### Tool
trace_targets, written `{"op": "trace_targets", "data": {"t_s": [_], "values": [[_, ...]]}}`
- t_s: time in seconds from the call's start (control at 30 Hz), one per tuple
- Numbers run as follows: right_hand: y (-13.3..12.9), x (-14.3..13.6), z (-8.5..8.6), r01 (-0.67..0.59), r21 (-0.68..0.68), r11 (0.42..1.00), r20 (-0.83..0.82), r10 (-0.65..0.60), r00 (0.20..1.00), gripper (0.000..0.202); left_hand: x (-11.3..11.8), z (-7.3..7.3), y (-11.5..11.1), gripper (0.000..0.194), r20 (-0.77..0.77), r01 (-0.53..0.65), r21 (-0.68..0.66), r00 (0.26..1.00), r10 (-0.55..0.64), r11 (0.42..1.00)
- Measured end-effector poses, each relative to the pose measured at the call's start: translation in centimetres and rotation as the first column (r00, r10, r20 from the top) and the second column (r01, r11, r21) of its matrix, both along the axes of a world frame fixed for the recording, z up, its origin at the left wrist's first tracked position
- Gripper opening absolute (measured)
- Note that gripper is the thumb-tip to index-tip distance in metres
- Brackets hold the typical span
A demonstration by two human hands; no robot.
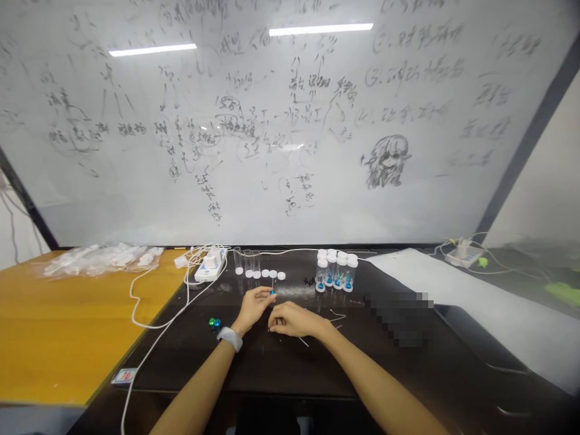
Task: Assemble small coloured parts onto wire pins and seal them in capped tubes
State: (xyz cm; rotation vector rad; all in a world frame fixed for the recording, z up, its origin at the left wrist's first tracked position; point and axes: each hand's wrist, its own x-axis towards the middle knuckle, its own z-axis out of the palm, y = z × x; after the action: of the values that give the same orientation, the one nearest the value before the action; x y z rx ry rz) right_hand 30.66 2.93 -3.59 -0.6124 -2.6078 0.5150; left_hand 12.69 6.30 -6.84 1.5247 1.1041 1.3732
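My left hand, wearing a pale wristband, pinches a small shiny blue piece with a thin stick standing up from it. Beside it, lower and to the right, my right hand is closed, its fingertips close to the dark tabletop. Something tiny may be between those fingertips, but I cannot make it out. A green ball-like piece and a blue ball-like piece lie left of my left wrist. Thin white sticks lie partly behind my right hand.
Several capped clear vials with blue pieces inside stand at the back right, beside small black parts. Empty tubes and white caps are further left. A power strip trails cables. A dark phone-like slab lies right.
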Motion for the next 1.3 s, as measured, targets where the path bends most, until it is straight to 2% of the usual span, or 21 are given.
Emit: {"op": "trace_targets", "data": {"t_s": [0.27,0.47,0.53,0.6,0.7,0.77,0.8,0.9,1.07,1.3], "values": [[-0.2,-0.5,0.1,0.013,0.044,0.999,0.05,-0.015,0.999,0.007,0.0,0.0,0.0,0.033,-0.025,-0.019,0.015,0.999,0.02,1.0],[-0.4,-1.3,-0.6,0.051,0.096,0.994,0.042,-0.055,0.998,0.011,-0.2,-0.3,0.2,0.035,0.0,0.004,0.009,1.0,-0.004,1.0],[0.0,-1.3,-0.9,0.082,0.054,0.995,-0.038,-0.08,0.996,0.01,-0.3,-0.3,0.3,0.036,0.004,0.005,0.021,1.0,-0.005,1.0],[0.8,-1.1,-1.2,0.184,-0.036,0.982,-0.203,-0.187,0.961,0.012,-0.3,-0.3,0.3,0.037,0.01,0.011,0.023,1.0,-0.011,1.0],[2.4,-0.7,-1.6,0.359,-0.262,0.896,-0.451,-0.443,0.775,0.021,-0.2,0.0,0.1,0.036,0.053,0.061,-0.007,0.997,-0.061,0.998],[3.3,-0.6,-1.9,0.377,-0.388,0.841,-0.516,-0.537,0.667,0.025,0.0,0.2,-0.2,0.036,0.088,0.108,-0.029,0.991,-0.105,0.994],[3.6,-0.6,-2.1,0.367,-0.427,0.826,-0.528,-0.558,0.641,0.026,0.1,0.2,-0.3,0.036,0.097,0.127,-0.037,0.988,-0.123,0.991],[4.1,-0.9,-2.7,0.333,-0.477,0.813,-0.536,-0.57,0.623,0.028,0.3,0.4,-0.5,0.035,0.085,0.15,-0.037,0.986,-0.146,0.988],[3.9,-1.2,-3.1,0.311,-0.488,0.816,-0.546,-0.563,0.621,0.027,0.4,0.3,-0.5,0.033,0.054,0.137,-0.011,0.989,-0.136,0.991],[3.5,-1.3,-3.1,0.379,-0.438,0.815,-0.51,-0.573,0.641,0.027,0.3,-0.1,-0.3,0.035,0.03,0.108,-0.01,0.994,-0.108,0.994]]}}
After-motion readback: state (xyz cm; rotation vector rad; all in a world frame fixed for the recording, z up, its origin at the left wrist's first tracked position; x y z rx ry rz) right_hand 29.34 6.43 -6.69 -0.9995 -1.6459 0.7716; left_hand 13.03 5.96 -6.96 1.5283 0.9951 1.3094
